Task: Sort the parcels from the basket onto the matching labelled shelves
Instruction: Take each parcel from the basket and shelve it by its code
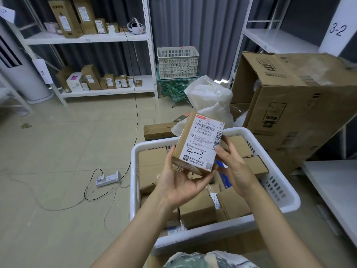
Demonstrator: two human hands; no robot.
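parcel [198, 145]: boxy cardboard, smooth label [205, 135]

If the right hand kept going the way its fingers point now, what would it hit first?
The parcel marked 4-3. The right hand points up and leftward, and its fingertips touch that parcel's right side, while the left hand cradles it from below. Nothing lies between.

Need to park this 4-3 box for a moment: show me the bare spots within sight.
Bare room for the 4-3 box: the shelf board beside the 3-2 sign; the white surface right of the basket; floor tiles between power strip and left shelving. Crowded: the basket, packed with parcels.
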